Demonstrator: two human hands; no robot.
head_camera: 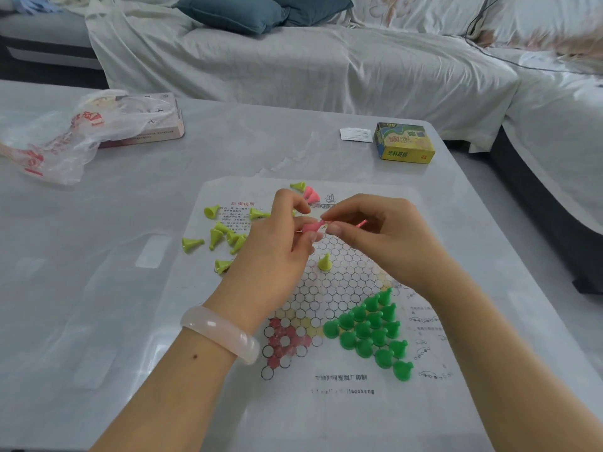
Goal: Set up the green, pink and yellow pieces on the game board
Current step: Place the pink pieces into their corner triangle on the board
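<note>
Head view, hands: the left hand point(280, 236) pinches a small pink plastic cone-shaped game piece point(310, 226) at its fingertips; the right hand point(375, 233), fingers curled, pinches the same piece's other end, and a thin pink sliver shows inside its curl.
Head view, board: the thin white paper game board printed with circles point(329, 288) lies flat under both hands.
Head view, green set: the dark green plastic pieces point(372, 331) stand in a filled triangle just beneath the right wrist.
Head view, yellow set: the loose yellow-green plastic cones point(225, 238) lie mostly tipped over, left of the left hand; one upright yellow cone point(325, 262) stands on the board below the fingertips.
Head view, pink set: more pink cones point(311, 194) lie just beyond the left fingers; the pink-printed corner point(282, 340) by the left wrist holds no pieces.
Handling: the pieces look light, hard and smooth, likely to topple or skid, so gripping the narrow top and setting the wide base down seems best.
Surroundings: a yellow cardboard box point(404, 143) sits well beyond the right hand on the glossy grey table point(98, 288).
</note>
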